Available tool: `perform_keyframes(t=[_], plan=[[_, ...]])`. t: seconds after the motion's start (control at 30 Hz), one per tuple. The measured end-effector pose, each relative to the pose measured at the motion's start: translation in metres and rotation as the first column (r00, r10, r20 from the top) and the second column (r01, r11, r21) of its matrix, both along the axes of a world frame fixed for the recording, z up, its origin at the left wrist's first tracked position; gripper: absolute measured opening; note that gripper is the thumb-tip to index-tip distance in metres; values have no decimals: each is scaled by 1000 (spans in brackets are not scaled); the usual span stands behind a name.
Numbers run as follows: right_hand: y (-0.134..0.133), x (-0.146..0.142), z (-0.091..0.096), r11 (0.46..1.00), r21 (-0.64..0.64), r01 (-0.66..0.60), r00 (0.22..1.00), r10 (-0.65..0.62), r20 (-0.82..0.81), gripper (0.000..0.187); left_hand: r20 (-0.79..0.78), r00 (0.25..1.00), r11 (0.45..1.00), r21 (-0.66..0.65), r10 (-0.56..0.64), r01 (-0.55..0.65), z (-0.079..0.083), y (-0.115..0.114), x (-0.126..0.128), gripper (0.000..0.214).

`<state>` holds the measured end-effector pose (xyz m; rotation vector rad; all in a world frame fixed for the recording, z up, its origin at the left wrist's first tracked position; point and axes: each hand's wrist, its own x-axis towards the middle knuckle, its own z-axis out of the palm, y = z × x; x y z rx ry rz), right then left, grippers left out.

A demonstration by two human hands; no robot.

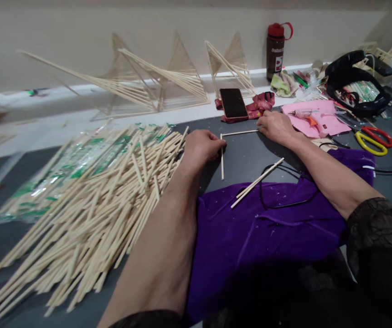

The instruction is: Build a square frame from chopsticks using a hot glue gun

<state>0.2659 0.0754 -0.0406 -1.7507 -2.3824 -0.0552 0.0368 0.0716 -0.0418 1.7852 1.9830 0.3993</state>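
"Grey tabletop (247, 152), white wall (79, 27) behind: where are the hands?"

"Left hand (201, 148) has its fingertips closed on one short pale wooden stick (222, 168); right hand (276, 127) bends over the far end of a second thin wooden stick (239, 133), grip unclear."

"Best handling?"

"Light, steady pressure should keep the corner true."

"Room?"

"Open surface between both hands; a loose heap of pale sticks (114, 209) crowds the left hand's outer side."
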Motion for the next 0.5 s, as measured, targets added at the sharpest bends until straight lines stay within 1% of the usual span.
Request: perform_keyframes(t=[0.07, 0.13, 0.17, 0.23, 0.3, 0.33, 0.37, 0.43, 0.5], plan=[[-10, -4, 16, 999, -5, -36, 997, 36, -72, 33, -21, 1000, 1000, 31, -3, 4, 2, -1, 0, 17], [-26, -8, 34, 987, -87, -135, 981, 121, -154, 29, -56, 998, 996, 92, 0, 5, 6, -2, 0, 23], [-36, -10, 41, 967, -152, -203, 967, 173, -190, 27, -66, 998, 992, 126, 3, 6, 8, -3, 0, 26], [-56, -12, 50, 890, -283, -357, 926, 298, -231, 23, -61, 998, 985, 170, 0, 11, 12, -5, 2, 29], [-74, -13, 50, 816, -361, -451, 892, 414, -180, 22, -46, 999, 981, 193, -20, 28, 17, -7, 6, 28], [-81, -13, 48, 794, -385, -470, 880, 456, -134, 22, -36, 999, 979, 203, -28, 35, 19, -8, 8, 27], [-86, -13, 44, 785, -401, -473, 872, 483, -83, 21, -24, 999, 977, 207, -43, 47, 22, -10, 10, 26], [-94, -13, 37, 788, -410, -458, 865, 502, -2, 17, 5, 997, 973, 218, -77, 74, 26, -12, 13, 25], [-101, -14, 33, 790, -411, -455, 857, 513, 38, 17, 40, 992, 968, 225, -119, 108, 30, -16, 17, 23]])
